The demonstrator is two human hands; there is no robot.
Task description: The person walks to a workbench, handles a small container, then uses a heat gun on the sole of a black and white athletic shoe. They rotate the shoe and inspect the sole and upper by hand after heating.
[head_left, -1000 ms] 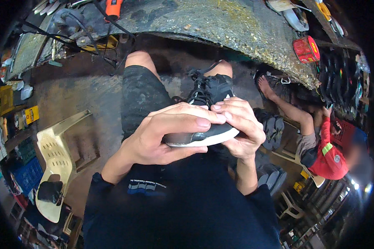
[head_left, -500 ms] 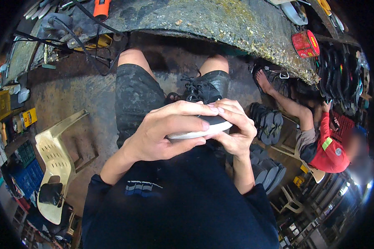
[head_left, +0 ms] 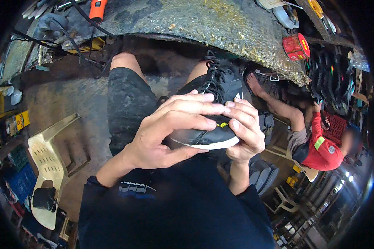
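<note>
A black sneaker (head_left: 215, 137) with a white sole is held in front of my chest, its toe pointing toward me and its upper facing up. Black laces run up the far end of the shoe, and a small yellow mark shows on the toe part. My left hand (head_left: 172, 128) wraps the left side, thumb low by the sole and fingers across the upper. From the other side my right hand (head_left: 244, 132) grips it, fingertips on the upper near the left fingertips. My palms hide the sides of the shoe.
A worn workbench (head_left: 162, 20) spans the far side, bearing an orange tool (head_left: 97, 10) and a red can (head_left: 296, 46) at its edge. Cream plastic chair (head_left: 50, 153) at left. Another person in a red top (head_left: 326, 151) sits at right, near grey slippers (head_left: 262, 176).
The sneaker has tipped so that its upper and laces now show, where mostly the sole edge showed before. Both hands stay on it, fingers shifted over the upper.
</note>
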